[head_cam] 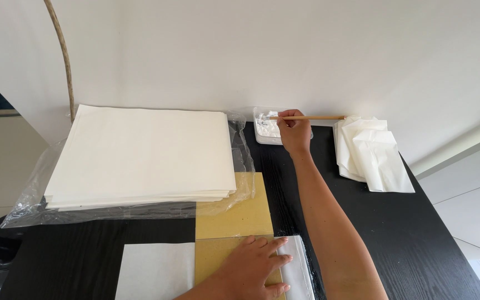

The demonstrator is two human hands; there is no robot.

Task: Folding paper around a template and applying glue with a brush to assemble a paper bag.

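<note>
the left hand lies flat and spread, palm down, on a tan card sheet at the near edge of the black bench, its fingertips reaching onto a strip of clear plastic film just to its right. left of that hand lies a white sheet. farther off, the right hand pinches a thin wooden brush, fingers pressed together around the handle, the tip dipped into a small white tray of paste just left of the hand. to the right of that hand sits a pile of folded white papers; well to its left, a thick stack of cream paper rests on a clear plastic bag.
</note>
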